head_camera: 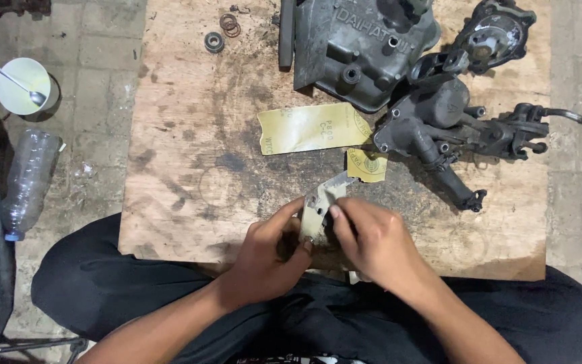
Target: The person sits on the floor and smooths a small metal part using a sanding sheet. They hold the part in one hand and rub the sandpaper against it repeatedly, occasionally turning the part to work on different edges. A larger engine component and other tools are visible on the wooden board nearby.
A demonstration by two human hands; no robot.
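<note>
Both hands meet over the near edge of a stained plywood board [190,168]. My left hand [271,253] grips a small flat metal part [314,219] from the left. My right hand [375,243] presses a folded strip of pale sandpaper [335,187] onto that part with the fingertips. A larger yellow sandpaper sheet [311,128] lies flat on the board beyond the hands, and a smaller yellow scrap [366,165] lies just past the strip.
Dark cast engine parts sit at the far right: a cover [358,47], a pump housing [439,125] and a round housing [496,34]. A bearing [214,42] and rings [229,24] lie far left. A bowl with a spoon [25,84] and a plastic bottle [28,178] rest on the paving.
</note>
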